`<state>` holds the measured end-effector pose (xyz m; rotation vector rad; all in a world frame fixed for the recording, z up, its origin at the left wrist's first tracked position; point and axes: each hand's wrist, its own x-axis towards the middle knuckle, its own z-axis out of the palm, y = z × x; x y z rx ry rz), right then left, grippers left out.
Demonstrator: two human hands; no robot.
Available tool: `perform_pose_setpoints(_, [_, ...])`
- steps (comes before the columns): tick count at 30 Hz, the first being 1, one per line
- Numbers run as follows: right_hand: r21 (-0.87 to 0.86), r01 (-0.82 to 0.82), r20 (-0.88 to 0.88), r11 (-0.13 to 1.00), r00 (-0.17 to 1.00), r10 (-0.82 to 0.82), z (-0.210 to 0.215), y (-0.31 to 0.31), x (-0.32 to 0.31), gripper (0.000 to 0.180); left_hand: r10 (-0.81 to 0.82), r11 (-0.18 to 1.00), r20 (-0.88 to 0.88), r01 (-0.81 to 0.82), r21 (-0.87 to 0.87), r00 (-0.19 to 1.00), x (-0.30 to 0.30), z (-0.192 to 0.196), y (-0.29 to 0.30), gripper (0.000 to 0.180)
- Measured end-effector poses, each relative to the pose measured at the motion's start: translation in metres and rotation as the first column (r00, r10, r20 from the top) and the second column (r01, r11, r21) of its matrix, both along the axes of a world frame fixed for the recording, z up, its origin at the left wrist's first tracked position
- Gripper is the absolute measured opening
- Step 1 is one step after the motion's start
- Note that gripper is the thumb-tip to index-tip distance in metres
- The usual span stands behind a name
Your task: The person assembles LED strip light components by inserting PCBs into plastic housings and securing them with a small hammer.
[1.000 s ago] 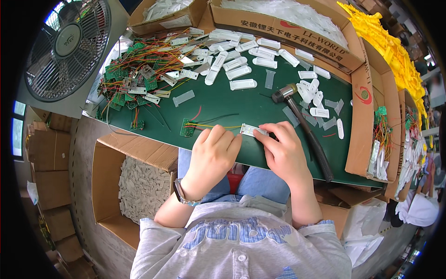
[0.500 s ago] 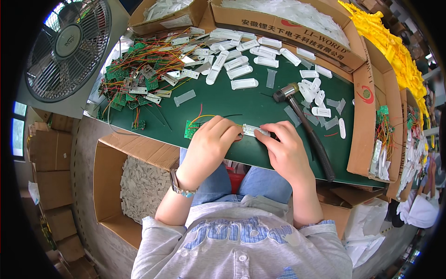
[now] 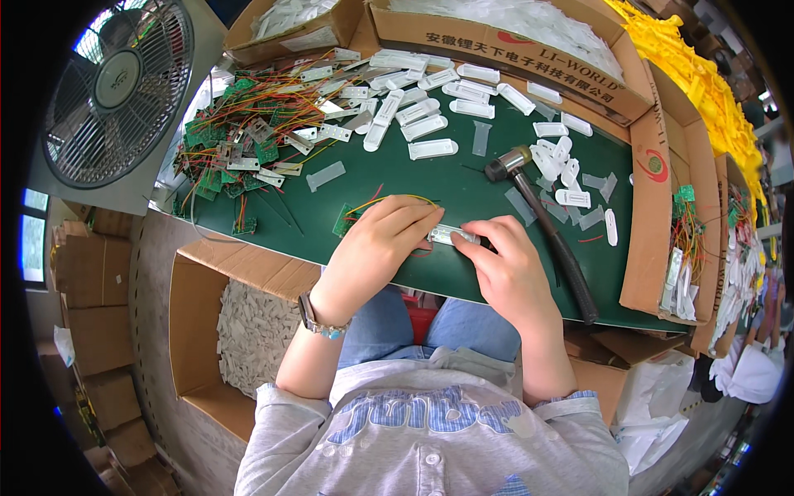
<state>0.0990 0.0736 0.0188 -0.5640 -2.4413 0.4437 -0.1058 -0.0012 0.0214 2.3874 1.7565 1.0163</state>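
The small white part point(image 3: 443, 234) was held low over the table point(image 3: 397, 178), at the centre of the frame. Its right end was gripped by the right hand's point(image 3: 514, 269) fingers; the left hand's point(image 3: 376, 244) were bunched at its left end, whether gripping could not be told. It seemed best steadied flat, with the yellow wire point(image 3: 364, 205) left unstrained. One hammer point(image 3: 559, 244), right of centre, and one fan point(image 3: 117, 80), upper left, were counted.
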Motion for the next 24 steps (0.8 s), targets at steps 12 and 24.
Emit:
perform_pose_setpoints(12, [-0.001,-0.012,-0.001,1.000,1.000,0.012,0.0011,0.0008,0.0013,0.034,0.009,0.999,-0.019,-0.010,-0.054,1.000,0.0045,0.0013,-0.0005,0.049])
perform_pose_setpoints(24, [0.021,-0.037,0.070,0.999,0.997,0.036,0.0075,0.0043,0.0012,0.034,-0.011,0.999,0.125,0.017,-0.051,0.992,0.0006,-0.0012,-0.0004,0.045])
